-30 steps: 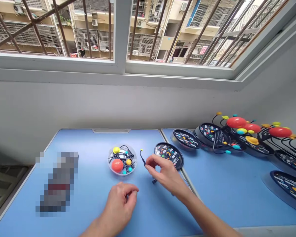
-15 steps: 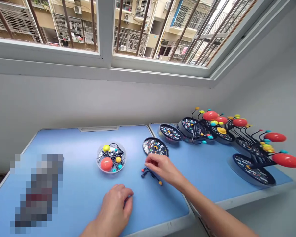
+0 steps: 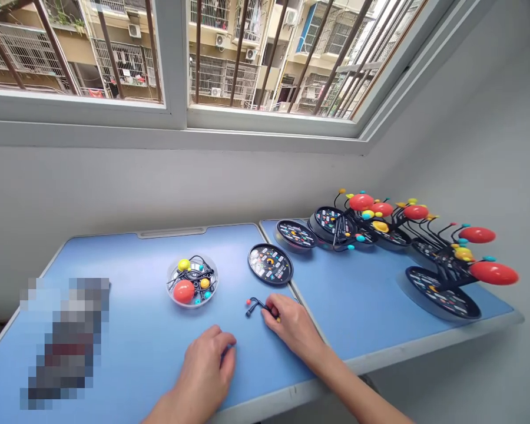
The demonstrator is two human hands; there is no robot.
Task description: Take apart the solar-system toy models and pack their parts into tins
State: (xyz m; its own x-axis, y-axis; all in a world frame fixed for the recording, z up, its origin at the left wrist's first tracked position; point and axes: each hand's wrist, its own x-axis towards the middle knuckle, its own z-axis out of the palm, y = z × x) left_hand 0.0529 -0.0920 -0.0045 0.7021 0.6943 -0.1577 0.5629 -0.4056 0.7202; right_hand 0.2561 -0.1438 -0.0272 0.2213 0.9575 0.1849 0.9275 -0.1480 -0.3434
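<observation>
My right hand lies on the blue table with its fingertips pinched on thin black wire arms tipped with small red and yellow balls. My left hand rests nearer the front edge, fingers curled around something small I cannot make out. A clear round dish with a red ball, yellow balls and tangled black arms sits behind my left hand. A black printed disc base lies just beyond my right hand.
A second blue table on the right carries several black disc bases and assembled planet models with red, yellow and teal balls. A blurred-out object lies at the left. A grey wall and barred window are behind.
My right hand has lowered a wire arm from above the table to the surface and drawn it nearer the front edge. My view has turned right. My left hand has barely moved.
</observation>
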